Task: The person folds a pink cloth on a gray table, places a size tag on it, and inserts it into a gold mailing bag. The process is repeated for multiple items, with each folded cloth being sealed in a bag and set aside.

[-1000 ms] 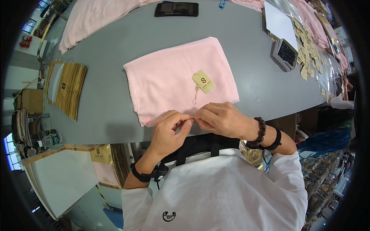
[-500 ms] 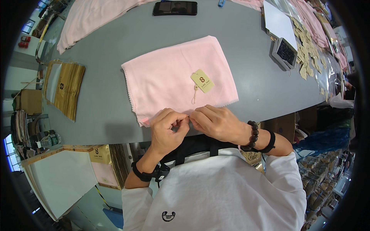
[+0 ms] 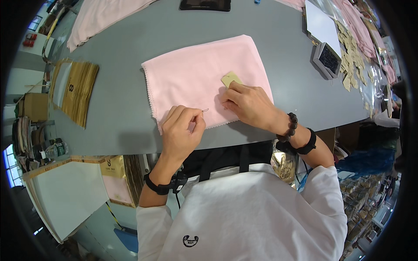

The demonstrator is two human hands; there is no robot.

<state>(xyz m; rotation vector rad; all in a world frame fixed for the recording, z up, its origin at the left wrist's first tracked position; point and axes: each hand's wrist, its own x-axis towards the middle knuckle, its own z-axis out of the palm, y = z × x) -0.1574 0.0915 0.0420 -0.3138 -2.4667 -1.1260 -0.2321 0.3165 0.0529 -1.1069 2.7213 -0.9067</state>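
Note:
A folded pink cloth (image 3: 187,74) with a scalloped edge lies on the grey table (image 3: 117,100). My left hand (image 3: 180,128) is over its lower left, thumb and forefinger pinched on a small thin pin or loop (image 3: 205,110); which of these it is, I cannot tell. My right hand (image 3: 250,106) is closed at the tan tag (image 3: 230,78) on the cloth, its curled fingers covering the tag's lower part and string.
Gold bags (image 3: 78,93) are stacked at left. At right lie a white board (image 3: 322,21), a box of dark small pieces (image 3: 327,60) and scattered tan tags (image 3: 348,61). A phone (image 3: 204,3) and more pink fabric (image 3: 100,15) line the far edge.
My hands were together at the cloth's near edge; they have parted and moved up, the right one onto the tag, the left slightly leftward with the thin item now showing.

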